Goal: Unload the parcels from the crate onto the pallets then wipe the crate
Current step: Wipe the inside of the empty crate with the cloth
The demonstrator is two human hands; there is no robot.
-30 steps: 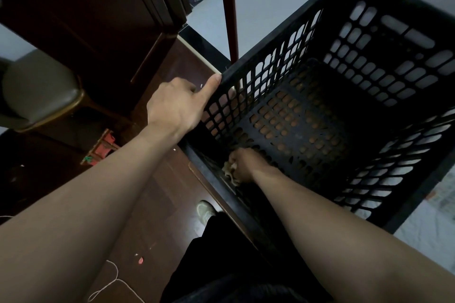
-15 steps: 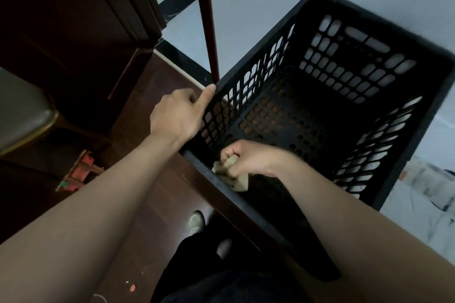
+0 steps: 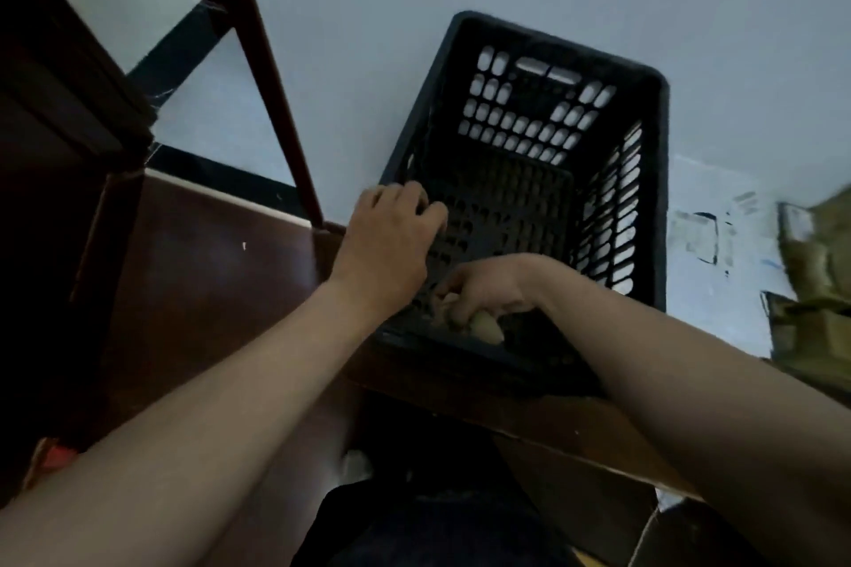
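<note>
Left hand (image 3: 387, 244) over the crate (image 3: 661, 198) rim, right hand (image 3: 488, 290) around a cloth (image 3: 486, 327).

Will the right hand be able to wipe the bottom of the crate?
Probably yes: the crate looks empty and open on top, and the right hand, holding the cloth, is inside by the near wall.

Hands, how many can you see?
2. The left hand grips the crate's left rim; the right hand holds a cloth inside it, by the near wall.
</note>
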